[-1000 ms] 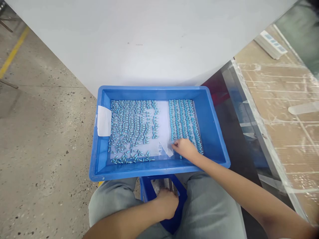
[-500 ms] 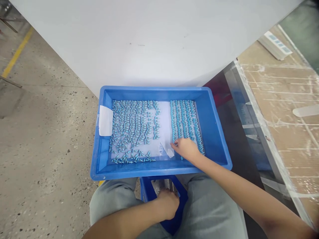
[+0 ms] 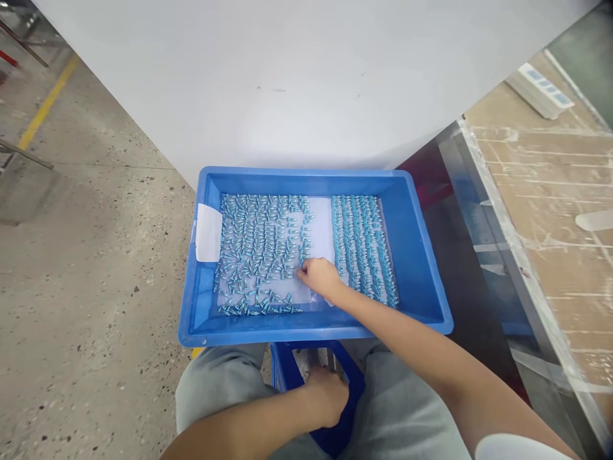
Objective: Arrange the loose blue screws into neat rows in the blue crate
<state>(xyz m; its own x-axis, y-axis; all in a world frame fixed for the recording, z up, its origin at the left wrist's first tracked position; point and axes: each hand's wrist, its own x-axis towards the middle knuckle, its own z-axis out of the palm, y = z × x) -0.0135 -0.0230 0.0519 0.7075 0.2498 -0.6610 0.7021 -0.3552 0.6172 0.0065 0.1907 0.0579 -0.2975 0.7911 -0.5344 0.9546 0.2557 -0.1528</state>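
A blue plastic tub (image 3: 431,268) holds many small teal-and-silver pin-like parts on a white sheet (image 3: 320,223). The left group (image 3: 261,236) is in rows at the top and jumbled at the bottom. On the right, a denser block (image 3: 361,243) lies in tight rows. My right hand (image 3: 322,277) is closed in a pinch at the lower right end of the left group; whatever its fingertips grip is too small to make out. Low between my knees, my left hand (image 3: 328,393) is curled at a blue plastic frame (image 3: 354,377), its fingertips hidden.
A white paper label (image 3: 209,233) is stuck on the tub's left end. Behind the tub rises a white panel (image 3: 306,83). A cardboard-topped bench (image 3: 541,191) with a white box-like piece (image 3: 541,92) stands at right. The speckled floor (image 3: 96,287) lies to the left.
My right hand has moved left, from the edge of the right block across the bare strip to the left group. My left hand stays low by the blue frame. The whole view has shifted slightly.
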